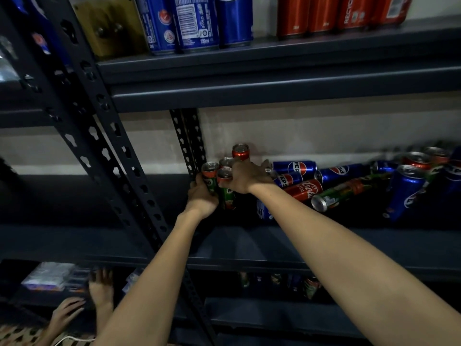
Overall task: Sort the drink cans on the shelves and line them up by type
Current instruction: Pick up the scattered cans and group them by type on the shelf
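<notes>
Middle shelf (249,243), back-left corner: left hand (201,198), fingers curled round an upright green-and-orange can (210,176). Right hand (245,178) rests over the neighbouring cans (225,174); its finger spread is hidden. Toppled blue, red and green cans (324,181) further right (unsorted). Probably rigid, smooth, round-sided; hold at mid-body.

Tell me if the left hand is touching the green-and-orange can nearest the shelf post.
Touching. The head view shows the left hand with fingers wrapped round the green-and-orange can.
</notes>
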